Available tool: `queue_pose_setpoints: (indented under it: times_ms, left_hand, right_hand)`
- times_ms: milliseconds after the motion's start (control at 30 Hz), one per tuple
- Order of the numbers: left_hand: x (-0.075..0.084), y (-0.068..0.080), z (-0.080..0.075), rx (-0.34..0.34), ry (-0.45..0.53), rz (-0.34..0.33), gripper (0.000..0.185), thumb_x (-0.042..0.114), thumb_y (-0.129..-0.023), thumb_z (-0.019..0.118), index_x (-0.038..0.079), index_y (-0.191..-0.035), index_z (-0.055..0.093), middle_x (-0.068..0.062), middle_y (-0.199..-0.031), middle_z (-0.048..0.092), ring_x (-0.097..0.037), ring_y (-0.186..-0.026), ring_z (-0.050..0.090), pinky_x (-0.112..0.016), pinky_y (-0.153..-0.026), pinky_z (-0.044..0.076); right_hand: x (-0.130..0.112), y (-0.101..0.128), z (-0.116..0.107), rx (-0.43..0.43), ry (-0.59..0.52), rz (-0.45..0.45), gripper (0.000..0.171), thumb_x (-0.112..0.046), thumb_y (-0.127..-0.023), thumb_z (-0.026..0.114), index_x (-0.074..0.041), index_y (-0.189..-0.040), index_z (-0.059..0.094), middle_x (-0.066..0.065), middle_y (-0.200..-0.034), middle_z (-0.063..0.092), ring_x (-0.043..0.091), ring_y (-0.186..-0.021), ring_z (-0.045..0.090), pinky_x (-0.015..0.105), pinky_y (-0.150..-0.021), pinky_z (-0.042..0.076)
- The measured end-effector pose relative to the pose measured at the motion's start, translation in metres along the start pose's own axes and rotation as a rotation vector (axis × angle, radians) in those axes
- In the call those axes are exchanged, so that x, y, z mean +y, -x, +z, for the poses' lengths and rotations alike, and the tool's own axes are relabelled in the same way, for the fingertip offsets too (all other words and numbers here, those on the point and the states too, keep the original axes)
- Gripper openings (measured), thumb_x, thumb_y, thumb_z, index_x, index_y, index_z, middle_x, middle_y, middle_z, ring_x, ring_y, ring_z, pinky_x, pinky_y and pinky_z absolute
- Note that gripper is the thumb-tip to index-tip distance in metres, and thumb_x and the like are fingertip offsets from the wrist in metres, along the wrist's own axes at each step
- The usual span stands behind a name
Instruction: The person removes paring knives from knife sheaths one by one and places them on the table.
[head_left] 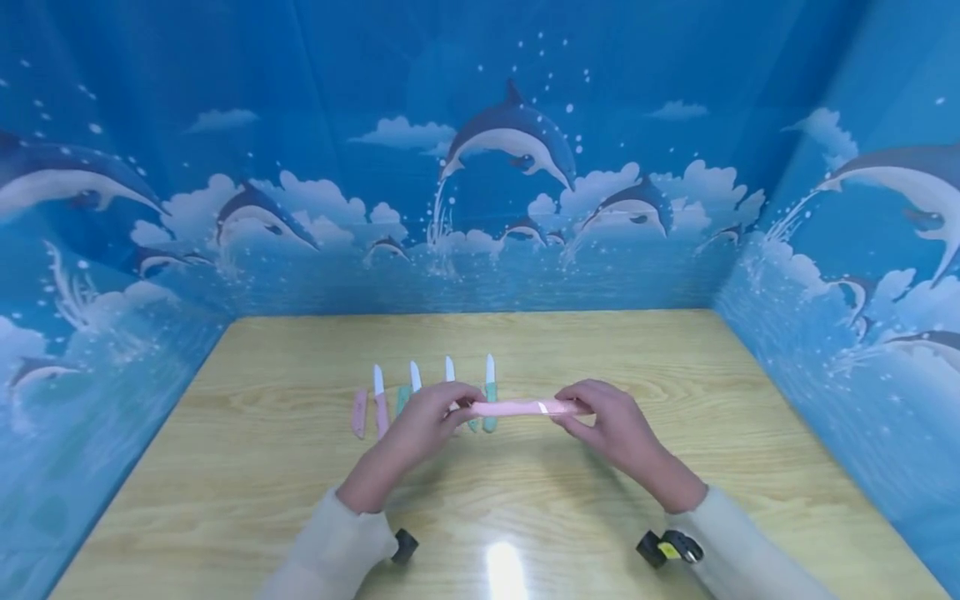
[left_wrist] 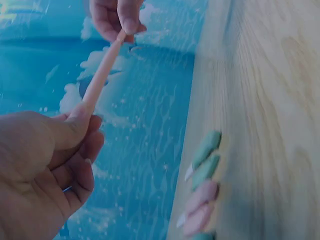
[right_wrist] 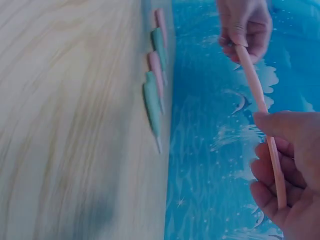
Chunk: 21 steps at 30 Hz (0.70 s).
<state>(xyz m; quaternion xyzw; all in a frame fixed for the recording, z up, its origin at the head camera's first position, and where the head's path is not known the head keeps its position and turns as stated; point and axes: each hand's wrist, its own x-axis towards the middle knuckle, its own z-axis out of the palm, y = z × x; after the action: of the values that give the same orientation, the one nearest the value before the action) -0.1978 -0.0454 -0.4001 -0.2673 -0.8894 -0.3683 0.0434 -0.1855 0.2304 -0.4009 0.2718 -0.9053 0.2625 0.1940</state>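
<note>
Pink sheathed knife (head_left: 525, 407) (level) pinched endwise between left hand (head_left: 423, 421) and right hand (head_left: 611, 425)

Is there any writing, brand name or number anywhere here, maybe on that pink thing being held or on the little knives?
None can be read: the pink sheathed knife, the knives on the table and the dolphin backdrop show no words, numbers or logos.
</note>
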Motion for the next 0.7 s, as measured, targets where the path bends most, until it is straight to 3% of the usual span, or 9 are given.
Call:
queue_pose_setpoints:
  times_ms: [200, 467, 700]
  left_hand:
    - [-0.013, 0.016, -0.008, 0.038, 0.03, 0.019, 0.017, 0.007, -0.087, 0.071, 0.013, -0.102, 0.071, 0.003, -0.095, 0.07, -0.009, -0.079, 0.062, -0.021, -0.066, 0.053]
    - [-0.025, 0.027, -0.017, 0.079, 0.06, -0.042, 0.017, 0.002, -0.088, 0.069, 0.01, -0.103, 0.071, -0.004, -0.097, 0.073, -0.009, -0.074, 0.06, -0.021, -0.062, 0.052]
    - [-0.025, 0.027, -0.02, 0.09, 0.059, -0.024, 0.018, 0.002, -0.087, 0.07, 0.008, -0.104, 0.072, -0.004, -0.095, 0.074, -0.009, -0.075, 0.063, -0.022, -0.064, 0.054]
  right_hand:
    - [-0.006, 0.0, 0.004, -0.027, -0.145, 0.062, 0.024, -0.014, -0.075, 0.084, -0.011, -0.096, 0.073, -0.003, -0.09, 0.072, 0.008, -0.077, 0.062, 0.03, -0.065, 0.055]
    - [-0.013, -0.001, 0.011, -0.162, -0.518, 0.374, 0.022, -0.015, -0.085, 0.075, -0.008, -0.106, 0.072, 0.001, -0.084, 0.068, 0.01, -0.062, 0.051, 0.02, -0.05, 0.044]
    - [-0.017, -0.001, 0.011, -0.171, -0.593, 0.433, 0.024, -0.014, -0.088, 0.072, -0.004, -0.11, 0.07, 0.008, -0.087, 0.07, 0.019, -0.065, 0.057, 0.019, -0.049, 0.043]
